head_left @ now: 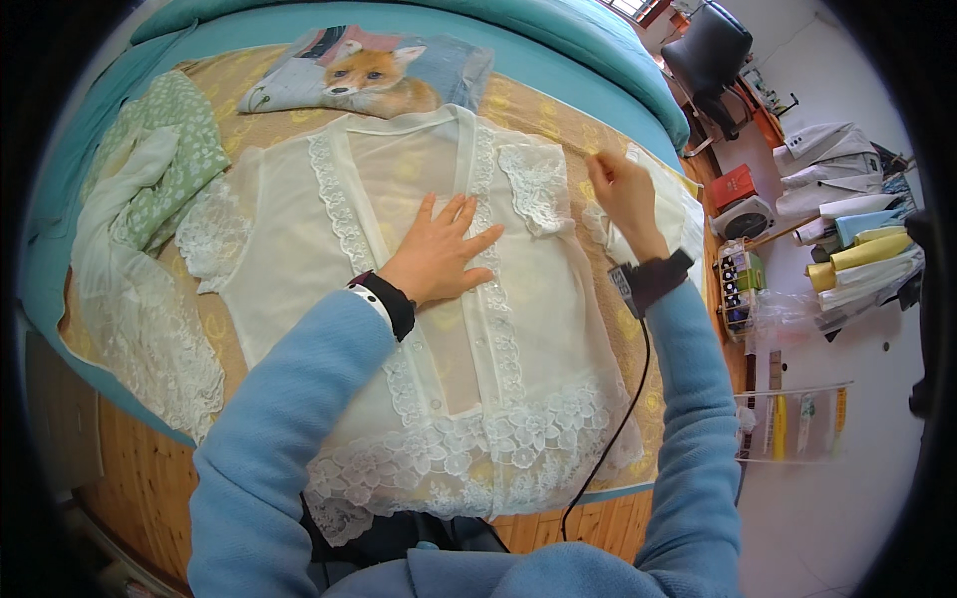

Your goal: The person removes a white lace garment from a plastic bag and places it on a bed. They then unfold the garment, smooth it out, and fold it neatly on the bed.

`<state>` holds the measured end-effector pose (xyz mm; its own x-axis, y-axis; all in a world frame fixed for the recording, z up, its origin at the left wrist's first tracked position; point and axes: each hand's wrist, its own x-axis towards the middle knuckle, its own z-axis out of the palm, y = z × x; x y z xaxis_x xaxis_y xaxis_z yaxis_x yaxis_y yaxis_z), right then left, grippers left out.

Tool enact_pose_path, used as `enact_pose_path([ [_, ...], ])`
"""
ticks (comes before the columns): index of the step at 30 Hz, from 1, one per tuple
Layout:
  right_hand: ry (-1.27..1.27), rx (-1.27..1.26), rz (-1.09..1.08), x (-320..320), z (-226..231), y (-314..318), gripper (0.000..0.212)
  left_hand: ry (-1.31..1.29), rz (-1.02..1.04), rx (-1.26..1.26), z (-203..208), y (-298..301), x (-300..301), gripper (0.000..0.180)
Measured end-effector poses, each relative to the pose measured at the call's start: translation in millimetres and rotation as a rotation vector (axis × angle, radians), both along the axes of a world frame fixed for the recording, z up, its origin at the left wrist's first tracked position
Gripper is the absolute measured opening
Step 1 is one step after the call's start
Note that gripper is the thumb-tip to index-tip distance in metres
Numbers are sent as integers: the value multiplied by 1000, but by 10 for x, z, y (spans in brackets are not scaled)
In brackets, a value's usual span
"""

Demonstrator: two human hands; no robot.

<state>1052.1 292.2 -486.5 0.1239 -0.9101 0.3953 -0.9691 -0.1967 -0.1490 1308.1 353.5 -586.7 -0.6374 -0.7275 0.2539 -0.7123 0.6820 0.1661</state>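
two hands [439, 254], one lace blouse [439, 329], perhaps pinched

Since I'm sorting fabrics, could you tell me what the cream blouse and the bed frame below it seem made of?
The cream blouse looks like sheer chiffon-type cloth: the yellow cover shows through, with openwork lace trim. The bed frame seems varnished wood, showing orange planks with grain.

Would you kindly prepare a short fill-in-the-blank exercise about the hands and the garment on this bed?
1. The left hand lies ____ on the front of the cream lace blouse.
2. The right hand pinches the blouse's ____ at the bed's right side.
3. The printed cushion above the collar shows a ____.
4. Both forearms wear ____ sleeves.

Missing words: flat; sleeve; fox; blue
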Motion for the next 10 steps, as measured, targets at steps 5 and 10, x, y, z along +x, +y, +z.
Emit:
enact_pose_path([
  [5, 150, -132, 636, -72, -291, 373, 20, 4, 5, -15, -18, 4, -2, 60],
  [10, 448, -15, 697, -236, -540, 375, 38, -50, 13, 50, 52, 12, -15, 62],
])
